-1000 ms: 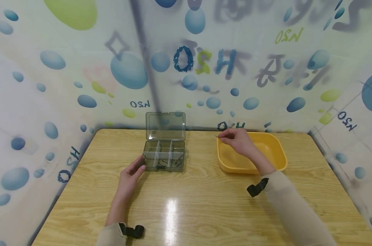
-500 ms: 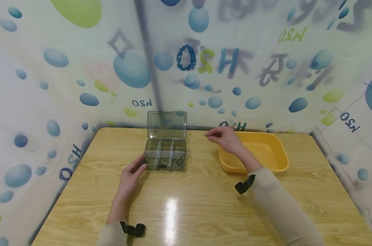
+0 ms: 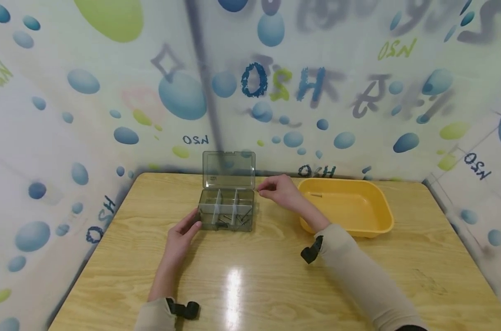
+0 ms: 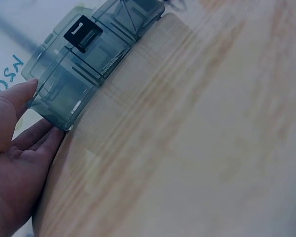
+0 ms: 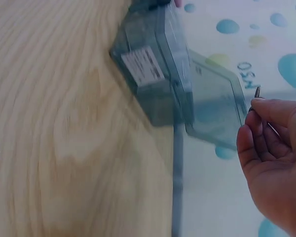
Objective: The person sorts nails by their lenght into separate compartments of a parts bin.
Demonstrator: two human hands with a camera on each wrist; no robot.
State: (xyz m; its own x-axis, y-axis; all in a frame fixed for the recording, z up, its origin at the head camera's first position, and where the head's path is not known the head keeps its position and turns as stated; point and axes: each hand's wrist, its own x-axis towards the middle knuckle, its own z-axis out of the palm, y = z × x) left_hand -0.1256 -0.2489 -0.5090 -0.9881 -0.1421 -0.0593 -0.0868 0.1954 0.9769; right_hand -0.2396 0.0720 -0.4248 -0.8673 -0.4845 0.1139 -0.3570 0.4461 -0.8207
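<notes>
A clear grey compartment box [image 3: 207, 227] stands on the table with its lid [image 3: 229, 170] raised at the back. Its front middle and front right compartments hold several screws [image 3: 243, 219]. At the box's front left corner my left hand [image 3: 183, 234] grips it, thumb and fingers on either side of the corner. Between thumb and forefinger, my right hand [image 3: 281, 192] pinches a small threaded screw [image 5: 257, 92], just right of the box near the lid hinge. The screw's lower end is hidden by the fingers in the right wrist view.
A yellow plastic tray [image 3: 383, 216] lies right of the box, with one screw [image 3: 315, 195] near its left side. The wooden table [image 3: 271, 276] ends at a patterned wall behind both containers. A white label [image 5: 143, 65] shows on the box's side.
My right hand has moved left from above the tray's edge to beside the box, carrying the screw. A screw in the tray has come into sight. My left hand keeps its place.
</notes>
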